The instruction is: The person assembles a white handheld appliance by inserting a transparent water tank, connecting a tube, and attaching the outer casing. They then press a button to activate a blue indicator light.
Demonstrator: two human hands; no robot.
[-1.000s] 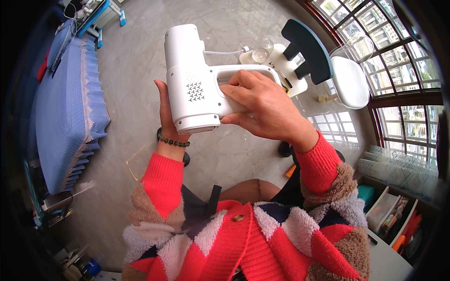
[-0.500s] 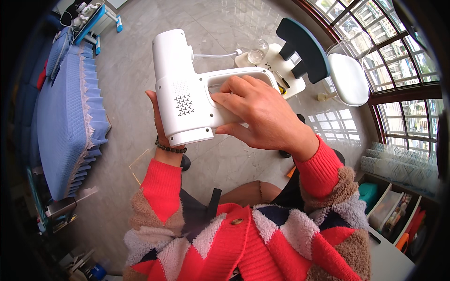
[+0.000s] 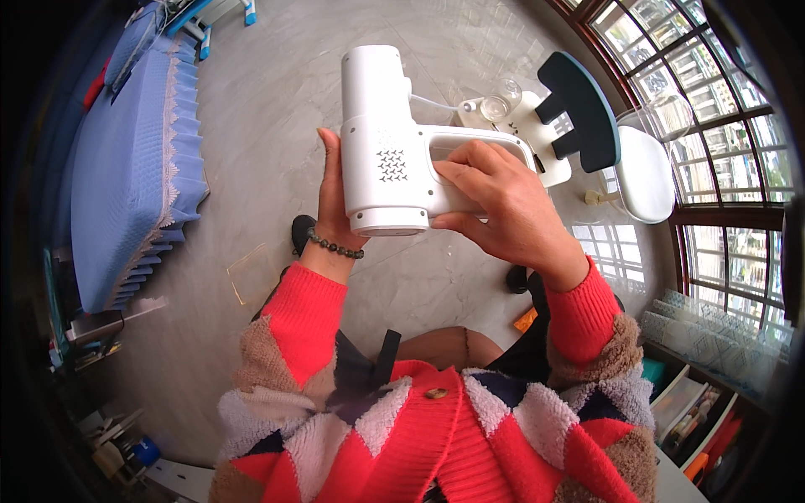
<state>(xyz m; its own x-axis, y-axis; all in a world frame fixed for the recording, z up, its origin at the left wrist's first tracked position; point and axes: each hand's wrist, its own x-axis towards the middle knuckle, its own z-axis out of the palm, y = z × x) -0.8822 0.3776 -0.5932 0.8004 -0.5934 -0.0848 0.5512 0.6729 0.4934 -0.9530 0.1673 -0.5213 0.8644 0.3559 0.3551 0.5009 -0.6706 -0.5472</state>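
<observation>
The blue bed is seen at the left over the grey floor, the white chair at the right. The white hair dryer is held above the lap, little shifted since half a second ago, its barrel now more upright. The right hand is wrapped around the handle; the left hand is cupped behind the barrel, fingers hidden.

Blue bed, white table, perhaps glassware.
</observation>
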